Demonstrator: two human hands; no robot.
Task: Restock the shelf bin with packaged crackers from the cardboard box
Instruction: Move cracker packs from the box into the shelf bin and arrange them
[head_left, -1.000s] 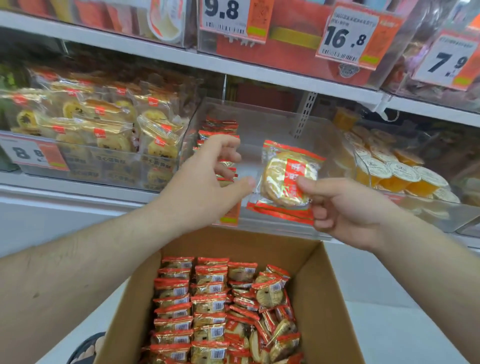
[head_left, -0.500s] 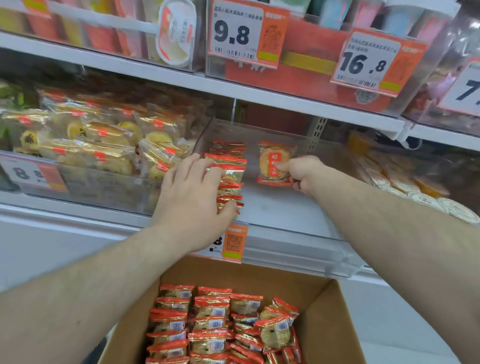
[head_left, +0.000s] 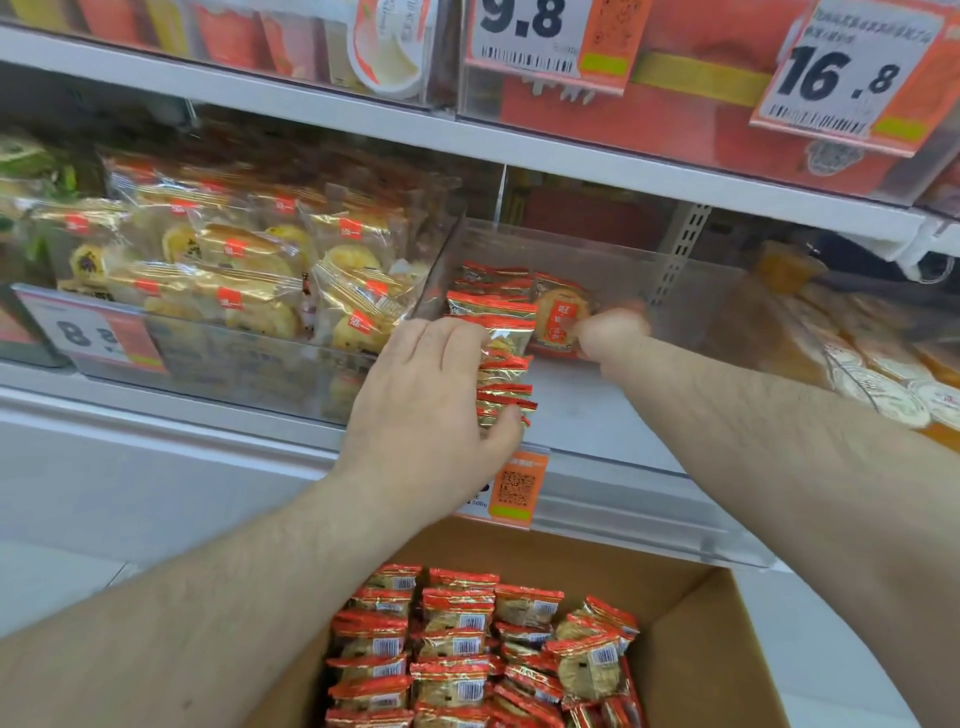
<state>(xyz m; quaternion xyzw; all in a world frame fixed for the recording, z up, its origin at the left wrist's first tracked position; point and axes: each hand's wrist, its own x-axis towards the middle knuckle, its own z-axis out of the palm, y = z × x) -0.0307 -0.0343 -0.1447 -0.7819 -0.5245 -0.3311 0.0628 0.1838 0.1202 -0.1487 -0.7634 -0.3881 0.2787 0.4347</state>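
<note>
Shelf bin (head_left: 623, 415): red-edged, seemingly round crackers (head_left: 558, 317)

We see red-and-gold cracker packs (head_left: 491, 332) with white barcode patches in the brown cardboard box (head_left: 717, 649), a clear shelf bin (head_left: 623, 260), gold-wrapped yellow pastries (head_left: 249, 270), and orange-and-white price tags (head_left: 841, 73) with black digits

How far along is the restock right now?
Early. Done: one row of packs stands along the bin's left side, steadied by the left hand. In hand: the right hand pinches one pack at the back, beside that row. Left: most of the bin floor is bare, and the box holds many packs.
</note>
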